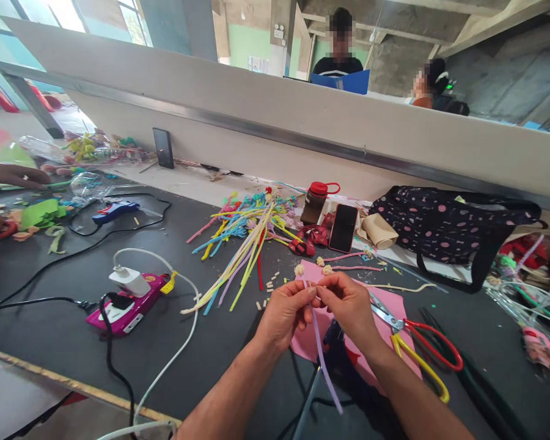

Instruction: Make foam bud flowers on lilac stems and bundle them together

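Observation:
A lilac pipe cleaner [326, 370] slants down between my two hands above a pink sheet [305, 345]. My left hand [286, 311] is closed around its upper part. My right hand [348, 305] is pinched, its fingertips meeting those of the left beside the stem; whatever sits between them is too small to make out. Just above the left fingers shows a cream flower-like bud [299, 269]; whether it is joined to the lilac stem is unclear. Scissors [396, 327] with one red and one yellow handle lie partly on the pink sheet, right of my right hand.
Bundled coloured pipe cleaners [242, 256] lie ahead, near a red-lidded bottle [315, 205], a phone [343, 228] and a dark patterned bag [444, 229]. On the left are a magenta power strip [126, 311] with cables and a glue gun [115, 211]. A co-worker's hand [21, 176] reaches in.

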Action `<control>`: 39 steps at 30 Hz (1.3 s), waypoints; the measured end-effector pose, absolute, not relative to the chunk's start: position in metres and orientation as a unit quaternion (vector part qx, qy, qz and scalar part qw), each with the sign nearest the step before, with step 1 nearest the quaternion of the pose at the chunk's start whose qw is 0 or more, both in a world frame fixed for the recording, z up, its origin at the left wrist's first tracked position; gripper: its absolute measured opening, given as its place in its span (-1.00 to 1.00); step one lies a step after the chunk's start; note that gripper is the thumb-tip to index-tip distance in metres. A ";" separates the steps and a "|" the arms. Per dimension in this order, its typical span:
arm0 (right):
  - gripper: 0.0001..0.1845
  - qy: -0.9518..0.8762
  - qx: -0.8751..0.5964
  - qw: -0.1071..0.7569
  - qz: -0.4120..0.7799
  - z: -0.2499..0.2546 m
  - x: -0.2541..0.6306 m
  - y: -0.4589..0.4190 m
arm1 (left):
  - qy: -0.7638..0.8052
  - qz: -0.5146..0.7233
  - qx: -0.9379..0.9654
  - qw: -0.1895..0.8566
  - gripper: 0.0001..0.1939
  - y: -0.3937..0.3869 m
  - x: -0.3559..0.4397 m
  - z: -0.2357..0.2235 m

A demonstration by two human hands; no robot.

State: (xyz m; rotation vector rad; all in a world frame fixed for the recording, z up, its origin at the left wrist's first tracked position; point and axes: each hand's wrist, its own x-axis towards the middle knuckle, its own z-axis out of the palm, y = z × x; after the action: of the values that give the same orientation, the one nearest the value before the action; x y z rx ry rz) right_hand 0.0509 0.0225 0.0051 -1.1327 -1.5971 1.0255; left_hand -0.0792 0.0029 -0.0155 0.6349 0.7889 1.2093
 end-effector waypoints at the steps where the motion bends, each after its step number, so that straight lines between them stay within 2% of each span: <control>1: -0.92 -0.648 -0.458 0.445 0.415 0.005 0.052 0.023 | 0.358 0.543 0.287 0.703 -0.80 0.003 -0.079 -0.015; 4: -0.89 -0.638 -0.451 0.434 0.449 0.007 0.059 0.028 | 0.372 0.536 0.288 0.701 -0.78 0.003 -0.079 -0.014; 9: -0.89 -0.598 -0.437 0.474 0.475 0.014 0.080 0.043 | 0.392 0.512 0.292 0.707 -0.78 0.001 -0.079 -0.013; 17: -0.79 -0.691 -0.446 0.340 0.456 0.016 0.072 0.036 | 0.421 0.485 0.357 0.678 -0.76 0.000 -0.076 -0.018; 24: -0.87 -0.715 -0.421 0.343 0.441 0.019 0.074 0.037 | 0.415 0.473 0.361 0.688 -0.80 0.001 -0.075 -0.016; 27: -0.85 -0.710 -0.439 0.349 0.426 0.024 0.085 0.042 | 0.412 0.482 0.347 0.691 -0.72 0.000 -0.077 -0.015; 30: -0.83 -0.730 -0.489 0.342 0.334 0.026 0.104 0.055 | 0.405 0.485 0.344 0.694 -0.71 0.000 -0.077 -0.013; 34: -0.82 -0.760 -0.548 0.328 0.120 0.020 0.136 0.079 | 0.396 0.481 0.346 0.702 -0.75 0.001 -0.078 -0.013; 39: -0.87 -0.722 -0.600 0.329 0.104 0.009 0.164 0.099 | 0.387 0.461 0.352 0.717 -0.73 0.000 -0.079 -0.012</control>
State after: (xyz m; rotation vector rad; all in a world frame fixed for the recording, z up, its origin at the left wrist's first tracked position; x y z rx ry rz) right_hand 0.1640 0.0994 0.0092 -1.5701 -1.8892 0.2714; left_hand -0.0788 -0.0005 -0.0125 0.7796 0.8572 1.0196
